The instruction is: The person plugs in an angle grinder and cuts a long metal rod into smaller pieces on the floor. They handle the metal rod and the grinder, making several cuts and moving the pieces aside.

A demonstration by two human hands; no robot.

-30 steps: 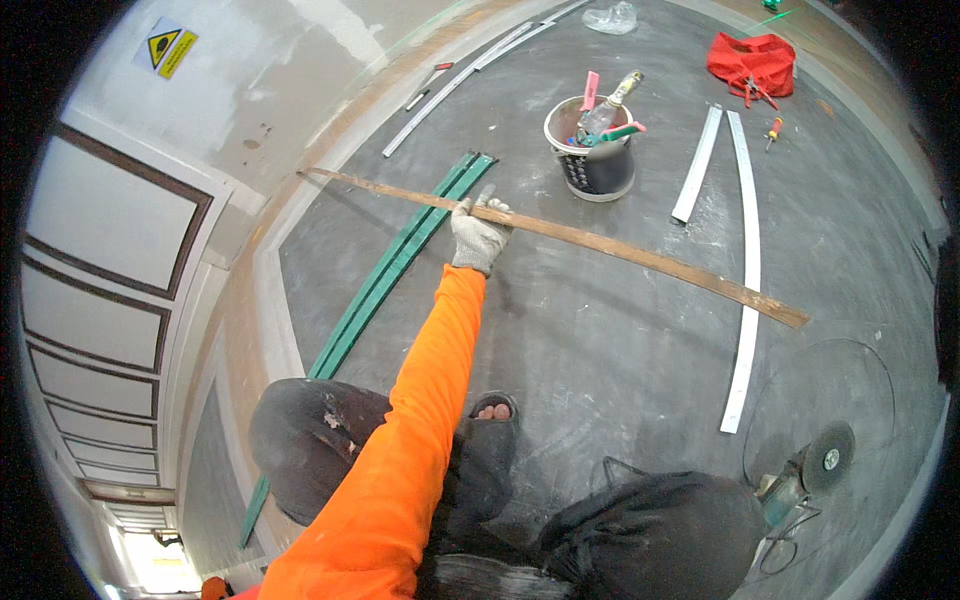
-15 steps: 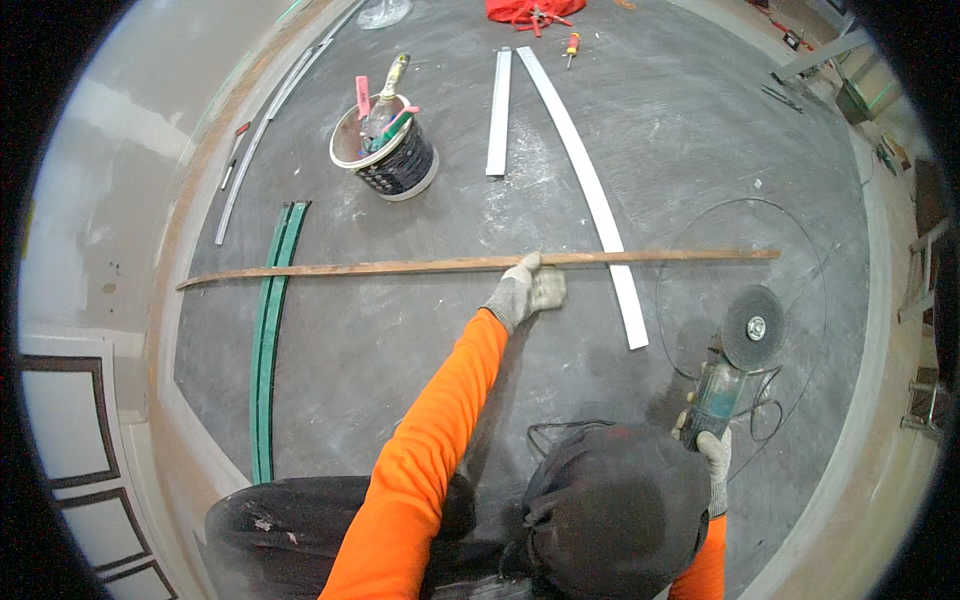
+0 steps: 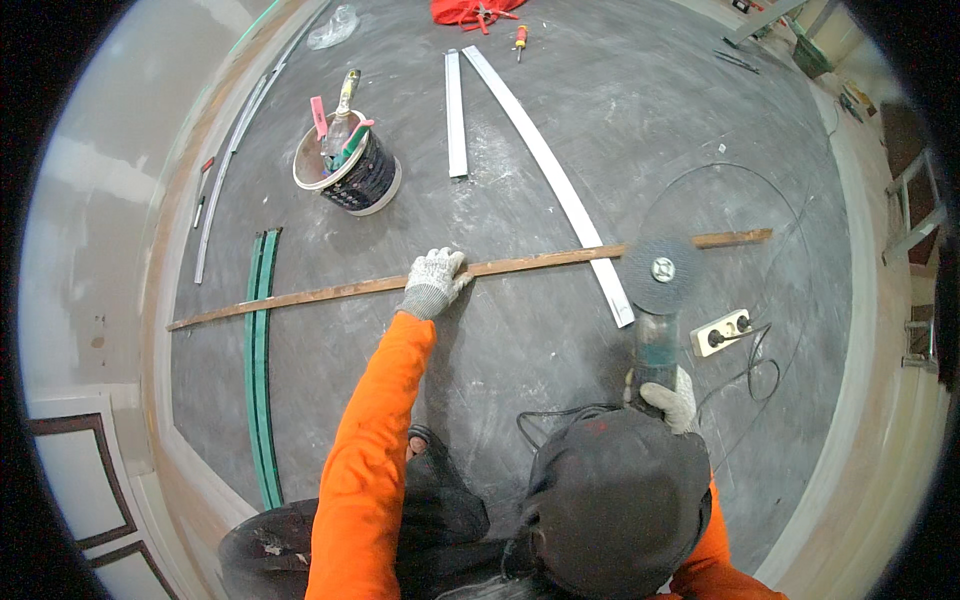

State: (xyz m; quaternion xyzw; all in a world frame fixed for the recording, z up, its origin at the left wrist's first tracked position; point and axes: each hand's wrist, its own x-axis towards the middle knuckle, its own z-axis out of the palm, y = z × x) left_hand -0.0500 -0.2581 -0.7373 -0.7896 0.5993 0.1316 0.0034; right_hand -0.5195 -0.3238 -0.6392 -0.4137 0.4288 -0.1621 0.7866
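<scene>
My left hand (image 3: 434,282), in a grey-white glove, is closed around a long, thin wooden strip (image 3: 540,262) left of its middle. The strip runs crosswise over two green metal channels (image 3: 262,380) and a long white strip (image 3: 573,200). My gloved right hand (image 3: 672,398) grips the body of an angle grinder (image 3: 656,345), its fingers partly hidden. The grinder's dark cutting disc (image 3: 663,290) looks blurred at the edge and overlaps the wood in view; I cannot tell whether they touch. A black cap (image 3: 620,500) hides part of my right forearm.
A white power strip (image 3: 722,332) with plugged-in cords lies right of the grinder, a cable looping beside it. Farther off stand a bucket of tools (image 3: 365,185), a shorter white strip (image 3: 455,120), a screwdriver (image 3: 521,40) and a red bag (image 3: 455,12).
My left hand has shifted left along the wooden strip, which now slants. The grinder has moved left and up, its disc now over the strip, uncovering the power strip.
</scene>
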